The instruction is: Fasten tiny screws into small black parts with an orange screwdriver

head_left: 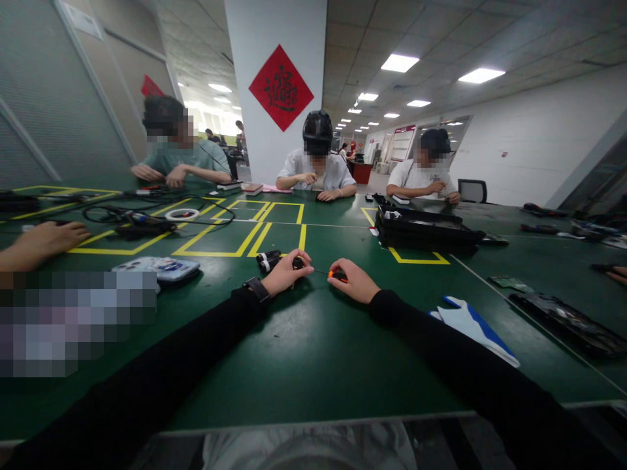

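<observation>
My right hand [357, 281] is closed around a screwdriver [337, 277] with an orange and black handle. Its thin shaft points left, toward my left hand [283, 274]. Between the thumb and fingers of that hand is a small dark piece [297, 263], too small and covered to name. The screwdriver's tip reaches near the left fingertips; whether it touches the piece, I cannot tell. Just behind my left hand lies a black-and-white object [267, 261], partly hidden. Both hands are low over the green table [304, 352].
A white-and-blue glove [473, 326] lies to the right, with an opened black device [568, 320] beyond it. Black housings [426, 228] stand farther back. At left are a patterned case [161, 267], cables [142, 219] and another person's hand [53, 241]. Several people sit around the table.
</observation>
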Motion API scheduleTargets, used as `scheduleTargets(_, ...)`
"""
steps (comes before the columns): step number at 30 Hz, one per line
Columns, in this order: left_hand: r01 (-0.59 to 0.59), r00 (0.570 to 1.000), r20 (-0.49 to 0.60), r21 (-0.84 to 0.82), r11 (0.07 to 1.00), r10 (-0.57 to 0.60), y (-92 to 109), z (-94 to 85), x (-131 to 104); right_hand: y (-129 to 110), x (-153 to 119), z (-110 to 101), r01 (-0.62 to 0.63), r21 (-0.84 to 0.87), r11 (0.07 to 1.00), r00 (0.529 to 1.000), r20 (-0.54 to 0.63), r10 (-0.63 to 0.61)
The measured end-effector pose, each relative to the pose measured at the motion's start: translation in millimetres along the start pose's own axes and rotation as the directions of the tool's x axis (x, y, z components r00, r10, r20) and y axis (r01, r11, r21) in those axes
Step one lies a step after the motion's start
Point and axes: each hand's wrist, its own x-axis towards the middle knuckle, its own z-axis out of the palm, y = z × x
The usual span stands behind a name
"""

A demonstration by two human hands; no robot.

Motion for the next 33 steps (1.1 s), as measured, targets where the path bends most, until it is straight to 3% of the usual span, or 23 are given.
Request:
scheduleTargets(9, -0.014, 1.0, -0.005, -0.025, 1.0, 0.014, -1.7, -0.1, -0.5, 2.8, 0.8, -0.7, 0.067, -0.053, 0.996, 0.997, 0.042, -0.065)
scheduleTargets(15, 0.03, 1.0, 0.007, -0.035, 0.999, -0.03, -1.4, 0.1, -1.0, 1.3, 0.3, -0.8, 0.051, -0.026, 0.998, 0.999, 0.005, -0.051)
scheduleTargets(23, -0.021, 1.0, -0.003, -0.006, 1.0, 0.021, 1.3, 0.0, -1.5, 0.8, 1.3, -0.2, 0.035, -0.094, 0.995, 0.999, 0.04, -0.031)
scheduleTargets(33, 0.026, 1.0, 0.018, -0.026, 0.999, -0.026, -0.9, -0.3, -0.8, 5.7, 0.9, 1.8, 0.048, 0.012, 0.999, 0.999, 0.013, -0.048)
